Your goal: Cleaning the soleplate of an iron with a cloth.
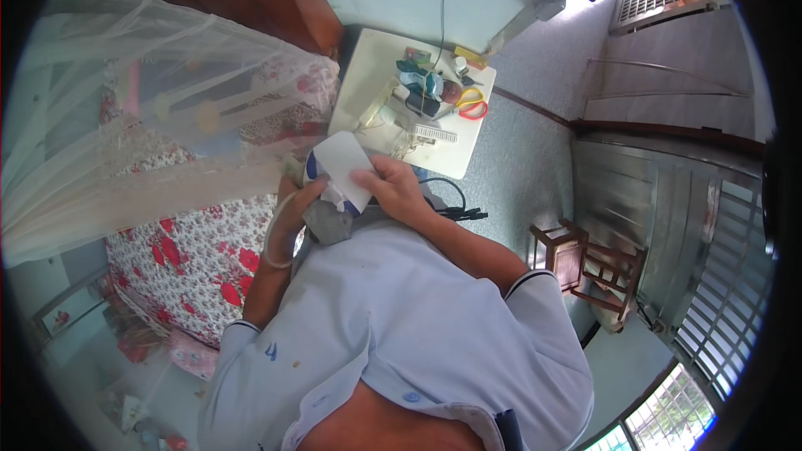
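Note:
Both hands hold a white box with blue ends (344,163) in front of my shirt, above the near edge of a small table. My left hand (301,200) grips its left side, the thumb by a crumpled white piece (336,190) that looks like plastic or tissue. My right hand (393,185) has its thumb flat on the white face and its fingers behind the right edge. Below the box hangs a grey cloth-like piece (328,223); whether the left hand holds it too is hidden. A pale ring-shaped band circles my left wrist.
On the cream table (357,75) lie scissors with yellow and red handles (473,103), a white comb-like strip (437,133), a green packet (413,75) and tangled cord. Left stands a bed with floral bedding (188,263) under a mosquito net (188,75). A wooden chair (579,263) is at right.

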`<state>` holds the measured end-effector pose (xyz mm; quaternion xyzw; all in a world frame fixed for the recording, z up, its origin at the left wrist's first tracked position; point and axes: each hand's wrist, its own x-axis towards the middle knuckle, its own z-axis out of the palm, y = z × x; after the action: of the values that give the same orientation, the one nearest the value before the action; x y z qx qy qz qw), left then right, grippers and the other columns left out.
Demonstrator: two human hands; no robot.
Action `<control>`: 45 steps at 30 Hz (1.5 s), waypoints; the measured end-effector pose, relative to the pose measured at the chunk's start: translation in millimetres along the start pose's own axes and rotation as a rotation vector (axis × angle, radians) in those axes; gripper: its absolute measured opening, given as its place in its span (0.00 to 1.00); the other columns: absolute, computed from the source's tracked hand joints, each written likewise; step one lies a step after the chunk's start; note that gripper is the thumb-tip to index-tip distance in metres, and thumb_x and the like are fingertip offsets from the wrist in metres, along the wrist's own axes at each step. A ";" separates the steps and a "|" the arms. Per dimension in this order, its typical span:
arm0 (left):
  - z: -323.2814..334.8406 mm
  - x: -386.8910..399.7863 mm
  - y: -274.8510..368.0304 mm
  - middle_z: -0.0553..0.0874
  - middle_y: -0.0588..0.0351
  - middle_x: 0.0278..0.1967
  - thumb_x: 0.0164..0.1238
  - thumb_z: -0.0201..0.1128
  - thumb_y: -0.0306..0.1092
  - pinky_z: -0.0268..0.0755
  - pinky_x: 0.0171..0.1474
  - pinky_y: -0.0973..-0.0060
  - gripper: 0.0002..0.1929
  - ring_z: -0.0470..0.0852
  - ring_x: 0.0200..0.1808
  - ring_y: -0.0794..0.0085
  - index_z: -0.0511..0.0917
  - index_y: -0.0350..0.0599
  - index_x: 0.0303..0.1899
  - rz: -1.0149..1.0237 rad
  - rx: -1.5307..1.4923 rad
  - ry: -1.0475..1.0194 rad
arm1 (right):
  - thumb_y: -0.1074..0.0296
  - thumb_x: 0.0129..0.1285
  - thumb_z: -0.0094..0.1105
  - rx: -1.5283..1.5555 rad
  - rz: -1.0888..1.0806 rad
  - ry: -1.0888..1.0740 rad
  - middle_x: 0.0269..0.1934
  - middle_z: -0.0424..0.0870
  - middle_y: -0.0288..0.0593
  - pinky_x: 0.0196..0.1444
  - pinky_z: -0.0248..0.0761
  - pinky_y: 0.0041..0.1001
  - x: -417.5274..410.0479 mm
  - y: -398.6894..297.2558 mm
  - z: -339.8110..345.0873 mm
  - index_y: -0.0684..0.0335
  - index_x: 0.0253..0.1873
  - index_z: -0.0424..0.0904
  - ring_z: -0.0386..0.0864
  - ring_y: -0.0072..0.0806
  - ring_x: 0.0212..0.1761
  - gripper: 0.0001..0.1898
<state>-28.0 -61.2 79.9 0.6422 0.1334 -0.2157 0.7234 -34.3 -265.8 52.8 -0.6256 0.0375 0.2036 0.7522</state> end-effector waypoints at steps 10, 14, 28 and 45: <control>-7.0 -16.6 -13.4 0.85 0.52 0.46 0.59 0.71 0.30 0.77 0.49 0.74 0.20 0.84 0.46 0.71 0.78 0.37 0.52 -0.005 -0.108 0.217 | 0.63 0.66 0.64 -0.141 0.090 -0.173 0.40 0.88 0.43 0.47 0.75 0.26 12.0 -1.8 10.2 0.68 0.52 0.82 0.82 0.22 0.41 0.15; -15.3 -13.9 -15.6 0.84 0.52 0.47 0.58 0.72 0.31 0.76 0.49 0.74 0.21 0.84 0.46 0.71 0.77 0.37 0.53 -0.028 0.150 0.189 | 0.65 0.63 0.67 -0.057 0.085 -0.232 0.41 0.87 0.45 0.46 0.74 0.29 25.9 -4.5 8.0 0.65 0.52 0.83 0.82 0.27 0.42 0.16; -6.0 -57.6 -58.2 0.85 0.53 0.43 0.79 0.51 0.47 0.77 0.39 0.79 0.24 0.84 0.40 0.75 0.80 0.32 0.55 0.069 -0.138 0.098 | 0.76 0.45 0.69 -0.449 -0.881 -0.215 0.45 0.88 0.35 0.55 0.72 0.36 -2.9 -12.4 2.5 0.58 0.42 0.86 0.81 0.38 0.53 0.16; 20.5 -88.2 -22.3 0.78 0.55 0.22 0.51 0.75 0.29 0.64 0.22 0.67 0.20 0.76 0.20 0.64 0.83 0.57 0.48 0.865 1.125 0.290 | 0.76 0.55 0.71 -0.224 -0.563 -0.448 0.49 0.86 0.43 0.65 0.68 0.40 -44.6 -31.7 -37.3 0.63 0.43 0.84 0.77 0.44 0.64 0.11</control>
<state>-117.4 -70.8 104.8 0.9346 -0.1692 0.1412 0.2791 -56.5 -317.3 88.1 -0.6297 -0.3240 0.1237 0.6951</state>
